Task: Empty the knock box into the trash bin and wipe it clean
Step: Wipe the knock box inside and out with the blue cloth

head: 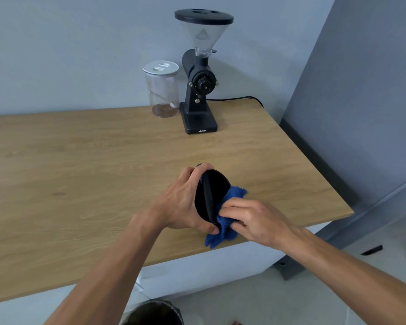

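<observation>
Above the near right corner of the wooden countertop [80, 165], the left hand [181, 202] grips the black knock box [215, 184], fingers curled over its far side and thumb closed on its near rim. The box is tipped on its side so that its round opening faces right and toward the camera, with the dark knock bar [206, 198] running across it. Whether the box touches the countertop or is held just off it cannot be told.

The right hand [256, 221] is clamped on a blue cloth [223, 221] — fingers pinched together around a bunched part of it — and presses the cloth against the lower right rim of the box. One corner of the cloth sticks out behind the box on the right, and another flap hangs below both hands, over the front edge of the countertop.

At the bottom of the view, below the counter's edge and between the two forearms, the dark rim of a trash bin [154, 311] shows; its inside is too dim to read.

Well apart from the hands, against the back wall, stands a black coffee grinder [198, 90] with a clear cone hopper and black lid, its cord [239, 99] trailing off to the right. Just beside it on the left stands a clear jar [162, 90] with a silvery lid — a thin layer of brown grounds and a pale scoop lie inside.
</observation>
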